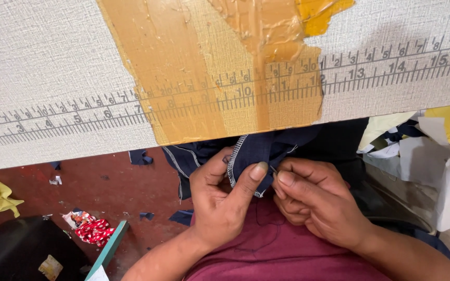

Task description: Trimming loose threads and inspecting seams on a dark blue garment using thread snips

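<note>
The person is hand-stitching a dark navy cloth [266, 151] that is hanging off the near edge of the table [53, 78] and resting over the lap, above a maroon shirt [282, 250]. The left hand [220, 200] is curling closed around a fold of the cloth, its thumb pressing the white overlocked edge [232, 166] flat against the fingers, so it is pinching the fabric rather than lying open. The right hand [313, 200] is closing too, thumb and forefinger squeezed together at their tips just beside the left thumb; a thin needle [273, 169] seems to be sitting between them, though it is too small to be sure, and a dark thread [259, 218] is trailing down across the shirt. To do this step well, the left hand is best keeping the fold taut and the edge turned toward the needle, while the right works close to the pinch so each stitch lands near the seam and the thread is not snagging. The table is carrying printed ruler marks and a brown taped patch [194, 78]. Cloth scraps [92, 229] are lying on the red floor [110, 187], and pale offcuts [423, 151] are piling up at the right.
</note>
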